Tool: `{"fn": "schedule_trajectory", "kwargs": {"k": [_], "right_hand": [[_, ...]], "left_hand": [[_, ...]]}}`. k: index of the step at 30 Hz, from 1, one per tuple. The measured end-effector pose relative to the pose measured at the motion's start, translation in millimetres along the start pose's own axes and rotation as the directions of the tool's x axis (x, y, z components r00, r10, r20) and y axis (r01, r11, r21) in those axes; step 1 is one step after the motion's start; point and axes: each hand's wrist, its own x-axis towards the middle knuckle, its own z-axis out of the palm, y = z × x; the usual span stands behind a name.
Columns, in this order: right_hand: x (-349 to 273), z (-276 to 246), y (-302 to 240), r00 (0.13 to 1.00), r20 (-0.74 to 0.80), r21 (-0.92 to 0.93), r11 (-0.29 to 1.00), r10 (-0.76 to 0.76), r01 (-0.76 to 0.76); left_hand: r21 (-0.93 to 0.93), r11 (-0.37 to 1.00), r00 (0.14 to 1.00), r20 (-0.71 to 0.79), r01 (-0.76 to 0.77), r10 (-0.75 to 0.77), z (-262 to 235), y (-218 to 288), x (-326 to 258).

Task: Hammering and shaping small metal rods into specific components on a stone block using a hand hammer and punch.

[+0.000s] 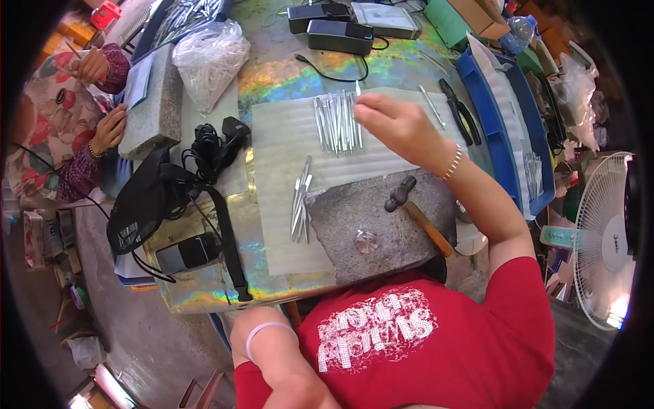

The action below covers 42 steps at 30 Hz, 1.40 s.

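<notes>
My right hand [402,129] reaches over the right end of a row of slim silvery metal pieces [334,123] on a pale foam sheet [283,129]. Its fingers are pressed together, and a pale tip [357,87] of one slim piece shows just beyond them. My left hand [251,322] is low, by the table's near edge, below a white wrist band; its fingers are hidden. A smaller fanned pile of tapered metal pieces [300,201] lies left of a grey stone block [347,198]. On the block are a shiny round metal disc [366,241] and a wooden-handled hammer [426,228].
Black-handled pliers [461,112] lie beside a blue tray [485,112] on the right. A black bag [146,198], strap and dark device [187,253] occupy the left. Farther back stand a clear plastic bag [211,65] and black boxes [340,37]. A co-worker's hands [107,129] rest near another stone block [160,112]. A fan [606,238] stands right.
</notes>
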Motion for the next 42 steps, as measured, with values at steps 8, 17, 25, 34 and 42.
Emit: {"fn": "schedule_trajectory", "kwargs": {"k": [8,17,25,34,42], "right_hand": [[-13.4,20.1,7.4,0.965,0.264,-0.063,0.998,0.003,0.014],[-19.2,-85.7,-100.7,0.876,0.227,0.305,0.823,0.426,-0.479],[-25.0,-80.0,-100.5,0.852,0.274,0.300,0.802,0.447,-0.517],[10.3,42.7,52.9,0.922,0.241,0.078,0.940,0.305,-0.331],[22.4,64.1,53.1,0.904,0.330,0.141,0.932,0.273,-0.333]], "left_hand": [[-0.057,0.997,0.999,-0.024,-0.048,0.047,1.1,12.7,1.7],[-0.543,-0.606,-0.101,0.690,0.581,-0.716,4.9,5.7,-2.4],[-0.402,-0.907,0.369,0.830,-0.127,-0.419,50.9,31.3,2.0],[-0.252,-0.847,-0.239,0.886,0.468,-0.396,-36.2,32.7,-28.6],[0.716,-0.274,-0.347,-0.047,0.642,-0.937,-134.5,45.6,-69.2]]}}
